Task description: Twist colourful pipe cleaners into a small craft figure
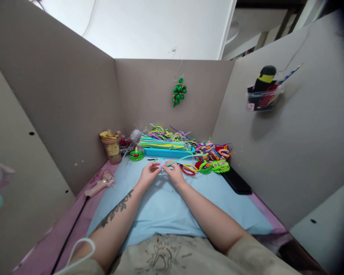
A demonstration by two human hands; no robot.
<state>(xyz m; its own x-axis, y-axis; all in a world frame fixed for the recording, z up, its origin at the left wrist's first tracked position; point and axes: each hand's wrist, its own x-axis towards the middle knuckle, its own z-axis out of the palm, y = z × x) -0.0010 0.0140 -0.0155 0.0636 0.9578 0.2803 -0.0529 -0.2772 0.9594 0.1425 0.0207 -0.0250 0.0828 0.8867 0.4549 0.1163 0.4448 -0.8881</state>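
My left hand (149, 172) and my right hand (174, 172) meet over the light blue mat (166, 206), fingertips pinched together on a small pale purple piece (162, 165). A teal pipe cleaner (186, 157) runs from between the fingers up and to the right. Just right of my right hand lie red and yellow pipe-cleaner loops (189, 169). A blue tray (167, 152) piled with coloured pipe cleaners stands right behind the hands.
Finished pipe-cleaner figures (215, 162) sit at the right, a green one (137, 155) at the left. A pink glue gun (100, 184) and a tan cup (112, 147) are on the left, a black phone (236, 181) on the right. Grey partition walls enclose the desk; a green ornament (179, 92) hangs on the back one.
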